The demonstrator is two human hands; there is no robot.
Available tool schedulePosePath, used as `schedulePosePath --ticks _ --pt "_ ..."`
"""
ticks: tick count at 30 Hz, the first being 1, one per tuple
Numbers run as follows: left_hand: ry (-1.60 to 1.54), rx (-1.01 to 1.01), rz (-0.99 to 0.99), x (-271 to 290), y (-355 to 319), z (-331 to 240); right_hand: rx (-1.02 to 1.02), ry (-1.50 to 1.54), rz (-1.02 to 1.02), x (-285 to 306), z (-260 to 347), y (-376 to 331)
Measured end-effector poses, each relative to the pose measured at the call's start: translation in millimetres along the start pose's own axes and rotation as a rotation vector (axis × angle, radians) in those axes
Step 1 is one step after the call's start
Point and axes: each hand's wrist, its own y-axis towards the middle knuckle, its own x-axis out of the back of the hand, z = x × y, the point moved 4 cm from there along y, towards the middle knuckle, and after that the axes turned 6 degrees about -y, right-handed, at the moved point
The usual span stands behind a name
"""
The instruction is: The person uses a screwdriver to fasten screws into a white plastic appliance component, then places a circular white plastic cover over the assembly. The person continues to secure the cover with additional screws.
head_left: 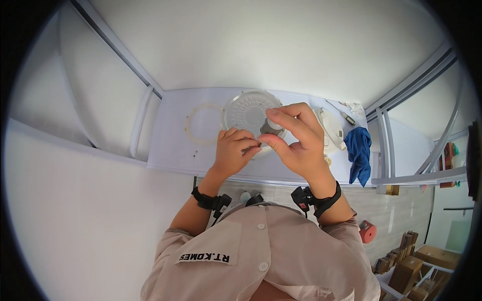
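Up close, both hands meet over a white table point(170, 145). Right hand point(298, 138) pinches a small grey cylindrical part point(271, 126) between thumb and forefinger, holding it just above the left hand's fingertips. Left hand point(233, 150) is curled shut around a thin dark tool point(249, 149) whose tip points toward that part. Directly behind both hands lies a round clear ribbed cover point(244, 111). Left of the left hand, a pale ring point(193, 125) lies flat, well apart. Right of the right hand sits a white round housing point(332, 129), then a blue cloth point(359, 150) draped over the table edge.
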Motion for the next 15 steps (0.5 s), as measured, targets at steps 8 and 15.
schedulePosePath --ticks 8,15 --pt "-0.023 0.035 -0.004 2.2 -5.6 1.7 -0.021 0.042 0.098 5.3 -3.0 7.6" --pt "-0.022 0.031 0.015 7.5 -6.5 -0.8 -0.048 0.089 0.131 3.0 -9.9 3.2"
